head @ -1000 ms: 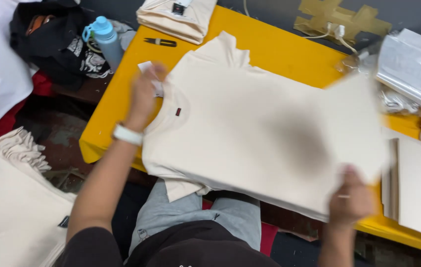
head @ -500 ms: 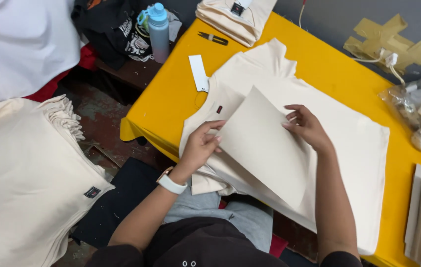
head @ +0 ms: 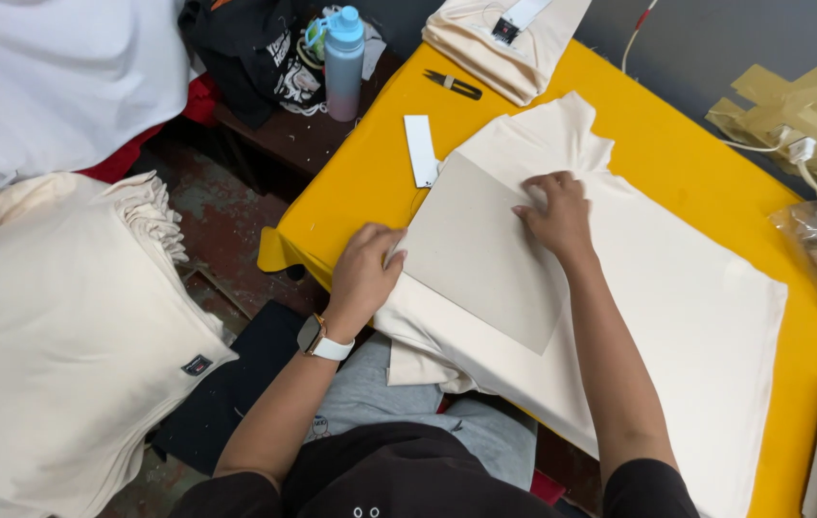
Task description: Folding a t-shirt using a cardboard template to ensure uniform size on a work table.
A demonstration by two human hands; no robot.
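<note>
The left hand (head: 362, 271) rests with fingers curled loosely against the near edge of a grey cardboard sheet (head: 485, 254) lying on a cream shirt (head: 677, 317) on the yellow table (head: 370, 182). Farther off, the right hand (head: 554, 213) presses open fingers flat on the sheet's far corner.

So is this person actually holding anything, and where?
Nothing is gripped. Both hands press flat on a grey cardboard sheet lying on the cream T-shirt: left hand at its near-left edge, right hand at its far corner.
</note>
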